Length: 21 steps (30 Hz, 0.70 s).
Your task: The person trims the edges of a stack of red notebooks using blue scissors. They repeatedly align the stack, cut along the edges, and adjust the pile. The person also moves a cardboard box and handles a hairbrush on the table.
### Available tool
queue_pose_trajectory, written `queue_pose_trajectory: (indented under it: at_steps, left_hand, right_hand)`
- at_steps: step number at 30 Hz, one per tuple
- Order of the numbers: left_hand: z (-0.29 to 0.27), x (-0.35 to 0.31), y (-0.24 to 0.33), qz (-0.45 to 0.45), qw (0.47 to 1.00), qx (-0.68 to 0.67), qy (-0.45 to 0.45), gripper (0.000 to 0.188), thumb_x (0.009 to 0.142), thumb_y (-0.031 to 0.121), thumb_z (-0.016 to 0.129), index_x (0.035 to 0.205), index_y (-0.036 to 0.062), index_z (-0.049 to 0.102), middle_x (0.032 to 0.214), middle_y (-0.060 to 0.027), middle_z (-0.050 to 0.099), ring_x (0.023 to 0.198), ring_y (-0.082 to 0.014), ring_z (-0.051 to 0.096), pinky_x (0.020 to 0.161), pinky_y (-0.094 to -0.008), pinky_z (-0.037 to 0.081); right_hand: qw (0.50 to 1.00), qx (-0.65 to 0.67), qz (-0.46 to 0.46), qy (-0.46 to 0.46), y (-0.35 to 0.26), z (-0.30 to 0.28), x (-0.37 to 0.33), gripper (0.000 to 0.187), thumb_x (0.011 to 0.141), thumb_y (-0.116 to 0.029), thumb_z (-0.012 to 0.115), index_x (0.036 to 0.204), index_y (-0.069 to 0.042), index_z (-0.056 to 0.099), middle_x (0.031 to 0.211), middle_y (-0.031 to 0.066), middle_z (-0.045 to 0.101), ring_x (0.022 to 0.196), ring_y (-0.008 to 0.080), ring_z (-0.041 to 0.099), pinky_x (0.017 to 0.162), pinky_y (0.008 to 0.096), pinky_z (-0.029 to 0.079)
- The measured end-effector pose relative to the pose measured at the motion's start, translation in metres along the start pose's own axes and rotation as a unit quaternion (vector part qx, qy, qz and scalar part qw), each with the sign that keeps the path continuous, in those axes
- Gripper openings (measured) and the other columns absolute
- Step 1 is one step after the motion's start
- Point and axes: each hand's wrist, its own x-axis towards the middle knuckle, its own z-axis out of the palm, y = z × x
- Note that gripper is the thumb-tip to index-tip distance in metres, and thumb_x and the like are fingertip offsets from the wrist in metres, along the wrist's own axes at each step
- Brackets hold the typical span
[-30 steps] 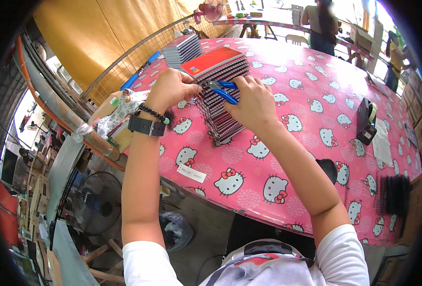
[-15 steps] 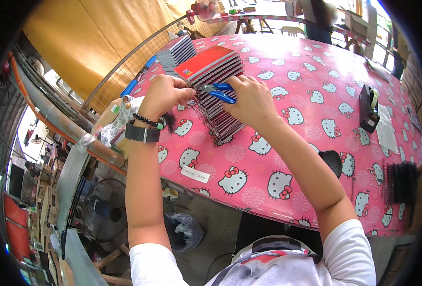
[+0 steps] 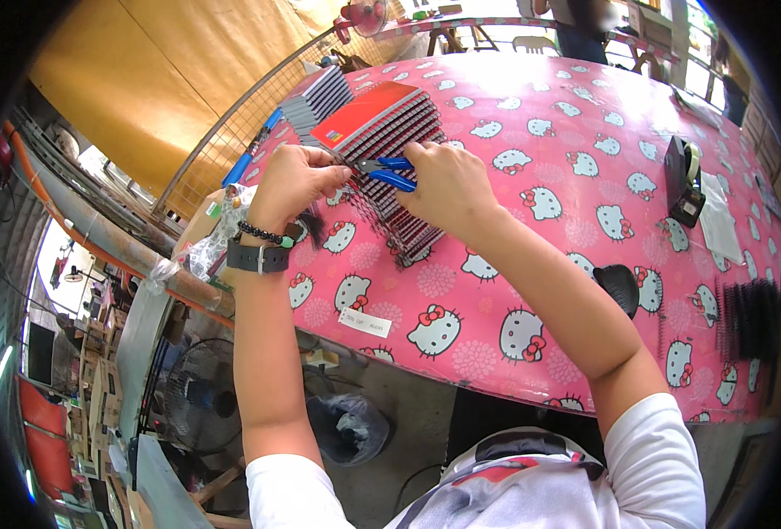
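A stack of spiral-bound notebooks (image 3: 374, 113) with a red cover on top stands on the pink table, dark coils along its near side. My right hand (image 3: 448, 185) is closed round the blue handles of small pliers (image 3: 392, 181). Their jaws point left, at the coil end by the stack's near-left corner. There my left hand (image 3: 300, 181) pinches with thumb and fingers, close to the plier tips. What lies between those fingertips is too small to make out. Behind the red stack, to its left, is a second stack of notebooks (image 3: 315, 101) with grey edges.
A tape dispenser (image 3: 685, 181) and a black bundle of coils (image 3: 747, 319) lie at the right. Near my right forearm is a black rounded object (image 3: 618, 289). A white paper label (image 3: 364, 323) lies by the front edge. A mesh rail (image 3: 231, 132) borders the left side.
The view has shifted slightly. Both hands keep their places at the notebook corner, with the pliers still in my right hand and my left fingers still pinched.
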Motion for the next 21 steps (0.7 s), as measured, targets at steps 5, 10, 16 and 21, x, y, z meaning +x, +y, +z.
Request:
queue_pose_trajectory:
  at_steps: [5, 10, 16, 21]
  left_hand:
    - [0.001, -0.001, -0.001, 0.007, 1.0, 0.022, 0.002, 0.02, 0.073, 0.013, 0.074, 0.082, -0.0045, 0.07, 0.066, -0.0051, 0.065, 0.055, -0.0081, 0.058, 0.052, -0.0229, 0.046]
    - [0.005, -0.005, 0.002, 0.018, 1.0, 0.012, -0.022, 0.021, 0.073, 0.015, 0.074, 0.082, -0.0037, 0.07, 0.066, -0.0056, 0.065, 0.057, -0.0086, 0.059, 0.055, -0.0235, 0.047]
    - [0.009, -0.005, -0.003, 0.014, 0.996, 0.087, 0.009, 0.026, 0.073, 0.017, 0.073, 0.087, -0.0045, 0.07, 0.066, -0.0072, 0.065, 0.061, -0.0104, 0.061, 0.058, -0.025, 0.048]
    - [0.006, -0.009, -0.019, 0.03, 0.997, 0.069, 0.021, 0.029, 0.073, 0.019, 0.073, 0.089, -0.0039, 0.07, 0.071, -0.0103, 0.068, 0.064, -0.0145, 0.064, 0.062, -0.0285, 0.05]
  right_hand:
    - [0.991, 0.107, 0.049, -0.058, 0.01, -0.006, -0.003, 0.032, 0.071, -0.028, 0.068, 0.093, -0.006, 0.06, 0.095, 0.013, 0.064, 0.097, 0.028, 0.06, 0.081, 0.041, 0.047]
    - [0.993, -0.01, -0.033, 0.114, 0.022, 0.018, -0.009, 0.032, 0.07, -0.027, 0.068, 0.091, -0.006, 0.06, 0.094, 0.0123, 0.064, 0.096, 0.0289, 0.061, 0.081, 0.0416, 0.047]
    - [0.992, 0.071, 0.06, -0.084, 0.008, -0.001, -0.003, 0.033, 0.068, -0.023, 0.069, 0.093, -0.005, 0.06, 0.095, 0.0129, 0.063, 0.097, 0.0281, 0.06, 0.082, 0.0423, 0.047]
    - [0.996, 0.008, -0.03, 0.087, 0.024, 0.015, -0.016, 0.032, 0.069, -0.025, 0.068, 0.093, -0.006, 0.058, 0.094, 0.0114, 0.062, 0.098, 0.0267, 0.06, 0.083, 0.0431, 0.046]
